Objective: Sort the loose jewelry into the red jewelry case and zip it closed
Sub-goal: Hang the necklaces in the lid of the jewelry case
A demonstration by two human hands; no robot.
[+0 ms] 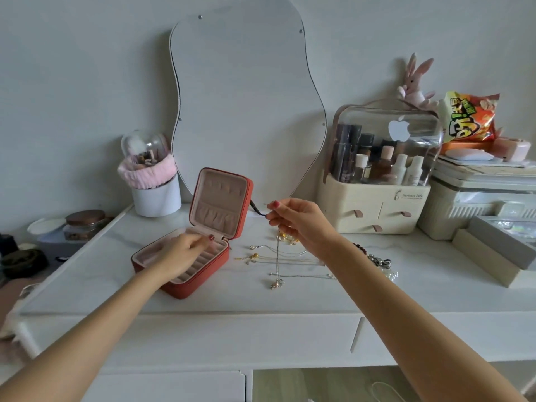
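Holding a thin silver chain (278, 253) pinched between thumb and fingertip, the right hand (293, 217) is raised above the middle of the worktop (290, 297), so the chain hangs straight down, its long axis vertical and its pendant end reaching the surface near the front of the loose pile. The case (185, 262) lies to the left of that hand, open, its lid (220, 203) standing upright at the back. The left hand (182, 253) rests inside the tray with fingers curled loosely together; whether they grip anything I cannot tell. More chains (278, 259) lie spread just right of the case, and a darker beaded piece (374, 256) sits further right, partly hidden behind the right forearm.

The right hand is the one carrying, and its route to the case looks like a short sideways travel leftward. Because the chain dangles long, I'd judge it needs lifting clear of the case's right wall, or lowering in tail first, with the left hand nearer to guide it into a slot.
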